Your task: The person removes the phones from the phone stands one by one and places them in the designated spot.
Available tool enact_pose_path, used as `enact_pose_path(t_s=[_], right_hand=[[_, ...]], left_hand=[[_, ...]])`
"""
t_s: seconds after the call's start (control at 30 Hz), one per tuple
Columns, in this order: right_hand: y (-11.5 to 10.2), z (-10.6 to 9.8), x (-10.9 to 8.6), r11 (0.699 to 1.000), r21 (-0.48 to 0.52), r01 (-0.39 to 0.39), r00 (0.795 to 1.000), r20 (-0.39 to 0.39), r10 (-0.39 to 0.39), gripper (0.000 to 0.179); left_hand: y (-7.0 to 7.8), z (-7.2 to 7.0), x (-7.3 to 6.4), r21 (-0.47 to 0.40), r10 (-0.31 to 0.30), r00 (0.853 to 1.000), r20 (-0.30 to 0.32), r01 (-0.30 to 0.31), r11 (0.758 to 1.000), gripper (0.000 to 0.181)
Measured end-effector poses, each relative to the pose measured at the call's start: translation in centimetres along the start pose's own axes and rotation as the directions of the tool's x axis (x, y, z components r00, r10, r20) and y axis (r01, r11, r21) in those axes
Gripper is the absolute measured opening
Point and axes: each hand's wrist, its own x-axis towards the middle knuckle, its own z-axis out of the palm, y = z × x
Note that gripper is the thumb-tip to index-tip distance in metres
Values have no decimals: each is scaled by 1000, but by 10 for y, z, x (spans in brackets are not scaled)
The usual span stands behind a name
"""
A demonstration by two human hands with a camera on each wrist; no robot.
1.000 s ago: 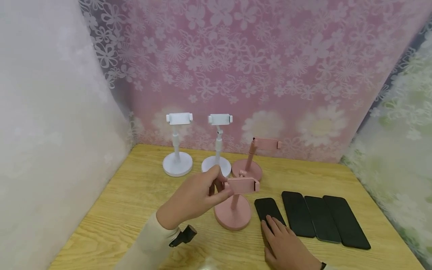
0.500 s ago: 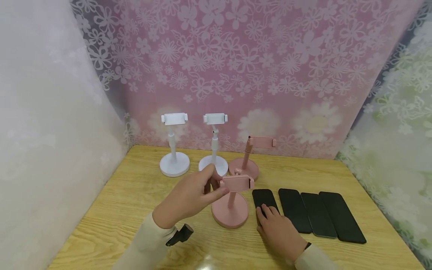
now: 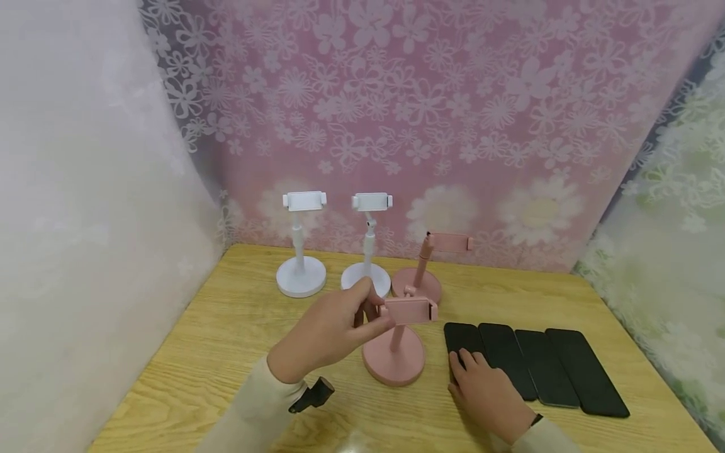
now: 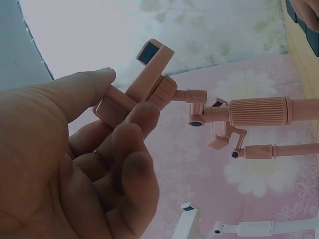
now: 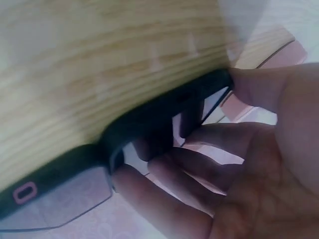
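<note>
My left hand [image 3: 325, 333] pinches the left end of the clamp of a pink phone stand [image 3: 409, 311], thumb on one side and fingers on the other. The stand's round base rests on the table. In the left wrist view the clamp [image 4: 152, 74] tilts above my curled lower fingers. On the right, my right hand [image 3: 489, 393] lies over a black smartphone [image 3: 463, 335], fingertips pressing on its screen. The right wrist view shows the thumb at one end of this phone [image 5: 164, 109]. It lies flat, side by side with another black phone [image 3: 504, 358].
Two more black phones [image 3: 546, 368] continue the row to the right. Behind my left hand stand another pink phone stand [image 3: 419, 283] and two white phone stands [image 3: 301, 277]. A floral pink curtain [image 3: 396, 113] closes off the back of the wooden table [image 3: 192, 352].
My right hand has slid the leftmost phone to the right, up against the row of other phones. My left hand keeps its pinch on the pink stand.
</note>
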Motion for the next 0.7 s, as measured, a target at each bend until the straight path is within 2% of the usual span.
enact_pose_path(t_s=[0.4, 0.47, 0.53, 0.57, 0.63, 0.67, 0.7], right_hand=[[11, 1, -5, 999, 9, 33, 999, 12, -33, 57], [13, -3, -5, 998, 52, 30, 999, 35, -32, 58], [13, -11, -2, 990, 137, 9, 999, 36, -14, 55], [13, -18, 0, 981, 192, -6, 1000, 18, 3, 52], [9, -37, 5, 949, 314, -22, 994, -94, 55, 42], [5, -49, 7, 926, 376, -16, 979, -183, 91, 36], [1, -62, 9, 904, 428, 14, 948, -292, 124, 31]], left_hand=[[2, -1, 3, -46, -10, 1000, 13, 10, 999, 23], [2, -1, 3, -43, -13, 1000, 11, 14, 999, 23], [1, -1, 2, -36, -11, 1000, 9, 11, 999, 24], [0, -1, 2, -36, -10, 1000, 9, 10, 999, 24], [-1, -1, 2, -44, -9, 1000, 13, 9, 999, 24], [-1, -1, 1, -46, -6, 1000, 16, 7, 999, 24], [-2, -1, 1, -52, -3, 1000, 20, 4, 999, 24]])
